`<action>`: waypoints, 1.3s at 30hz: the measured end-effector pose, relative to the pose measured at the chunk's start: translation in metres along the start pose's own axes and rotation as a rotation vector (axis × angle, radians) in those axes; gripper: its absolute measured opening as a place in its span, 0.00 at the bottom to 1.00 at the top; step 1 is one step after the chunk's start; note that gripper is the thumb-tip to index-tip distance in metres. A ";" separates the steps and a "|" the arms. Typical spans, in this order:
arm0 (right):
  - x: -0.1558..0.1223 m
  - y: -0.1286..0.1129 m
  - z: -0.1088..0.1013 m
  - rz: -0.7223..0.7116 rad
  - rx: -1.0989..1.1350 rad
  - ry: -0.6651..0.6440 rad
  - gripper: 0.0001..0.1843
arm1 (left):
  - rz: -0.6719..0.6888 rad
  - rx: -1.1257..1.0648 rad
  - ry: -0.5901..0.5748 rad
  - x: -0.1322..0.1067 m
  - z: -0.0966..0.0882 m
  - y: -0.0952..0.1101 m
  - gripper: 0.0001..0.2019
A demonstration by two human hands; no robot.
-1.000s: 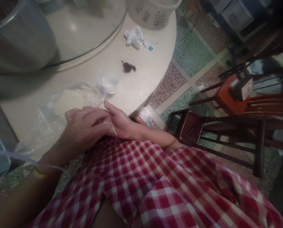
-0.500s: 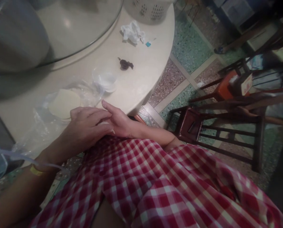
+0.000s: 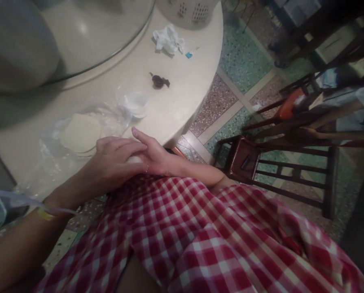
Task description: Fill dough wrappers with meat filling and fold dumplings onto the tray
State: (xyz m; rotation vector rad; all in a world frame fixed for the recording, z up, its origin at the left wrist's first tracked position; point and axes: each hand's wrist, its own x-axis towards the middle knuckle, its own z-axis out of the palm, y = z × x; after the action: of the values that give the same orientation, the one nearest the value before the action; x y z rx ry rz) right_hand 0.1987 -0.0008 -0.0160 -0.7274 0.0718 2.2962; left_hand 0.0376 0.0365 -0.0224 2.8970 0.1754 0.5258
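Observation:
Just off the table's near edge, my two hands meet over my lap, cupped around a pale doughy piece (image 3: 135,160), most of which is hidden. My left hand (image 3: 117,156) lies on top, its fingers curved over the piece. Underneath, my right hand (image 3: 154,154) supports it in the palm, with the thumb stretched up. Close by on the table lies a stack of round, cream-coloured dough wrappers (image 3: 80,133) on crumpled clear plastic (image 3: 44,165). A small white dish (image 3: 136,103) rests beside the plastic.
A dark, twisted scrap (image 3: 160,81), a crumpled tissue (image 3: 168,39) and a blue scrap (image 3: 188,55) lie on the round table (image 3: 182,93). Behind are a perforated basket (image 3: 191,14), a glass turntable (image 3: 108,36) and a metal pot (image 3: 20,49). A wooden chair (image 3: 241,156) and another person (image 3: 347,118) are at right.
My left fingers have shifted slightly, and more of the pale piece shows between my hands. At right, the other person's arms have moved. The view has drifted slightly.

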 end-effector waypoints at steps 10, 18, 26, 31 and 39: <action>0.002 0.005 -0.019 -0.123 0.054 -0.206 0.33 | -0.209 0.096 0.160 -0.011 -0.009 0.001 0.09; -0.005 0.008 -0.016 -0.194 0.074 -0.275 0.31 | -0.293 0.127 0.248 -0.013 -0.005 0.015 0.02; -0.004 0.008 -0.013 -0.248 0.047 -0.168 0.34 | -0.384 0.202 0.287 -0.017 -0.007 0.018 0.10; -0.005 0.011 -0.003 -0.289 0.016 -0.065 0.34 | -0.417 0.153 0.335 -0.010 -0.008 0.027 0.07; -0.004 0.012 -0.006 -0.323 0.006 -0.069 0.35 | -0.421 0.297 0.411 -0.022 0.006 0.030 0.04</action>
State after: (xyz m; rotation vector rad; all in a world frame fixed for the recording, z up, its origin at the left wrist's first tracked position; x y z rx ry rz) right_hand 0.1961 -0.0138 -0.0205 -0.6071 -0.0671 2.0088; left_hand 0.0220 0.0031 -0.0294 2.8489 0.9694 1.0770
